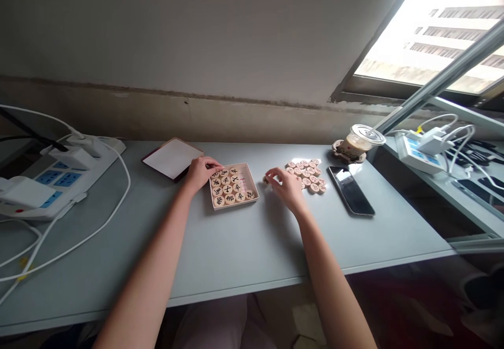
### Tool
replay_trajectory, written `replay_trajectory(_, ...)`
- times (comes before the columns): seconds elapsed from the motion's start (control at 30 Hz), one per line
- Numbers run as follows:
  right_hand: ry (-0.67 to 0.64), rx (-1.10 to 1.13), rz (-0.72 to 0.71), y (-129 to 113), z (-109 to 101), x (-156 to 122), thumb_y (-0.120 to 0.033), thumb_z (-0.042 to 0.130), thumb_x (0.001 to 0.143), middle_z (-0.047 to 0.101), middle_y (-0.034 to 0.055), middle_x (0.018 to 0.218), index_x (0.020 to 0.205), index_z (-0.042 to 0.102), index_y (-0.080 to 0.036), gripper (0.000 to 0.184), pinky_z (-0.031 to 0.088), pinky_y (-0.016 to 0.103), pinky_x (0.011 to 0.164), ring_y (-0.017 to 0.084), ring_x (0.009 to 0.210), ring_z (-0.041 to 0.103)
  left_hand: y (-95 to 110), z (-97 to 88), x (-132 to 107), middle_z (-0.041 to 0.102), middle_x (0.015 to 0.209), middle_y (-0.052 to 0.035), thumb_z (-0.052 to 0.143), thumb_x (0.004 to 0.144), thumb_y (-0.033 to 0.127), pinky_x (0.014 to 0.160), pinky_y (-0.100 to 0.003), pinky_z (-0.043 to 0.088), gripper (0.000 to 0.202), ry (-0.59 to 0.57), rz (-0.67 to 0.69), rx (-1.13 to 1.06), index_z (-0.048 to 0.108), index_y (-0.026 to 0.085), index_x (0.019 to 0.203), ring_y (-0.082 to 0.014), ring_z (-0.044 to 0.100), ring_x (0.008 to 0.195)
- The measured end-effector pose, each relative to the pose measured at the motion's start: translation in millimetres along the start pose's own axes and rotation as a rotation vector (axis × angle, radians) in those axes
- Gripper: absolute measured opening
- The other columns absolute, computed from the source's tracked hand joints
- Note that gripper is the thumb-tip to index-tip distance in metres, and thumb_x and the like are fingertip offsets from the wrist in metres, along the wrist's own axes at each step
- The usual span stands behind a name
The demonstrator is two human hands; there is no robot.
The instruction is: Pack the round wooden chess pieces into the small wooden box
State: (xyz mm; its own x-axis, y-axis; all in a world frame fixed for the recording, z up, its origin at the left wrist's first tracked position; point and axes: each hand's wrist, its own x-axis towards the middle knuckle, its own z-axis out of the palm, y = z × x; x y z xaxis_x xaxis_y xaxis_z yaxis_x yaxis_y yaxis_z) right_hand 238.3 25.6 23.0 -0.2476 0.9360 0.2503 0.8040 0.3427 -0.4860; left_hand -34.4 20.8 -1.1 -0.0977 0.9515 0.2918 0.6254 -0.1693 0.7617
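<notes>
A shallow box on the grey table holds several round wooden chess pieces with black characters. My left hand rests on the box's far left corner, fingers curled over the pieces there. My right hand hovers just right of the box and pinches one wooden piece in its fingertips. Beyond it lies a loose cluster of more wooden pieces, laid flat on the table.
The box's lid lies upturned at the back left. A black phone lies right of the loose pieces, a lidded drink cup behind it. A white power strip with cables sits far left, another power strip on a side shelf at right.
</notes>
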Motion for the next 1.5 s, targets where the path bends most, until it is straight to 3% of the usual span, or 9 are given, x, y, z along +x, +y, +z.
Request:
replay_trajectory(0.13, 0.105, -0.227, -0.044, -1, 2, -5, -0.032, 0.051, 0.09, 0.062, 0.0064, 0.11, 0.097, 0.068, -0.028, 0.019, 0.032, 0.039, 0.085, 0.026, 0.105, 0.051, 1, -1.8, -2, 0.073, 0.081, -0.0071, 0.066, 0.073, 0.048, 0.071, -0.03, 0.046, 0.03, 0.019, -0.025, -0.007, 0.073, 0.019, 0.074, -0.0197, 0.062, 0.076)
replay_trajectory(0.23, 0.017, -0.254, -0.113, 1, 2, -6, -0.03, 0.051, 0.091, 0.064, 0.0057, 0.105, 0.097, 0.07, -0.028, 0.02, 0.032, 0.039, 0.085, 0.024, 0.099, 0.052, 2, -3.5, -4, 0.072, 0.081, -0.0073, 0.066, 0.072, 0.049, 0.07, -0.03, 0.046, 0.031, 0.034, -0.042, -0.004, 0.074, 0.019, 0.074, -0.0199, 0.062, 0.077)
replay_trajectory(0.43, 0.128, -0.3, 0.046, 13, -5, -3, -0.021, 0.05, 0.087, 0.06, 0.0096, 0.112, 0.088, 0.072, -0.022, 0.021, 0.032, 0.044, 0.085, 0.031, 0.109, 0.046, 2, -6.9, -3, 0.072, 0.082, -0.0078, 0.068, 0.071, 0.046, 0.069, -0.029, 0.046, 0.03, 0.008, -0.065, -0.026, 0.074, 0.017, 0.075, -0.0195, 0.062, 0.076)
replay_trajectory(0.57, -0.029, -0.057, -0.19, -3, -4, -7, -0.031, 0.05, 0.092, 0.061, 0.0052, 0.108, 0.104, 0.068, -0.028, 0.022, 0.036, 0.037, 0.086, 0.023, 0.102, 0.051, 3, -7.6, -2, 0.072, 0.08, -0.0069, 0.07, 0.07, 0.045, 0.069, -0.028, 0.046, 0.029, 0.014, -0.077, -0.007, 0.075, 0.017, 0.076, -0.0184, 0.061, 0.074)
replay_trajectory(0.67, -0.166, -0.062, -0.343, -19, -1, -13, -0.04, 0.049, 0.093, 0.061, 0.0036, 0.111, 0.107, 0.068, -0.032, 0.025, 0.036, 0.036, 0.086, 0.021, 0.101, 0.051, 2, -7.1, -2, 0.072, 0.08, -0.0067, 0.07, 0.07, 0.044, 0.069, -0.028, 0.046, 0.029, 0.023, -0.073, 0.004, 0.075, 0.017, 0.077, -0.0181, 0.061, 0.075)
replay_trajectory(0.9, -0.144, -0.188, -0.395, -30, 2, -18, -0.045, 0.052, 0.091, 0.052, 0.0044, 0.126, 0.102, 0.072, -0.034, 0.025, 0.034, 0.04, 0.086, 0.026, 0.109, 0.044, -1, -3.4, 0, 0.072, 0.08, -0.006, 0.069, 0.072, 0.041, 0.071, -0.028, 0.045, 0.025, 0.045, -0.051, 0.016, 0.074, 0.017, 0.075, -0.018, 0.061, 0.075)
replay_trajectory(1.1, -0.184, -0.043, -0.352, -35, 3, -17, -0.042, 0.06, 0.087, 0.059, 0.0045, 0.119, 0.091, 0.069, -0.027, 0.018, 0.033, 0.038, 0.087, 0.025, 0.108, 0.047, 1, -1.4, 1, 0.072, 0.079, -0.0056, 0.071, 0.071, 0.036, 0.071, -0.028, 0.045, 0.019, 0.033, -0.043, 0.011, 0.074, 0.017, 0.074, -0.0181, 0.061, 0.076)
replay_trajectory(1.27, -0.125, 0.186, -0.187, -24, -2, -12, -0.039, 0.044, 0.095, 0.067, 0.0036, 0.097, 0.102, 0.057, -0.023, 0.022, 0.034, 0.034, 0.083, 0.018, 0.084, 0.057, 1, -2.1, 1, 0.072, 0.08, -0.005, 0.071, 0.07, 0.036, 0.071, -0.028, 0.045, 0.019, 0.035, -0.054, 0.036, 0.074, 0.017, 0.075, -0.0181, 0.061, 0.076)
replay_trajectory(1.5, -0.012, -0.268, -0.1, -7, -4, -12, -0.03, 0.049, 0.089, 0.059, 0.0081, 0.108, 0.092, 0.063, -0.024, 0.016, 0.032, 0.041, 0.087, 0.026, 0.104, 0.049, 5, -2.4, -1, 0.072, 0.08, -0.0058, 0.068, 0.073, 0.036, 0.071, -0.028, 0.045, 0.02, 0.029, -0.028, 0.029, 0.075, 0.017, 0.075, -0.0184, 0.061, 0.076)
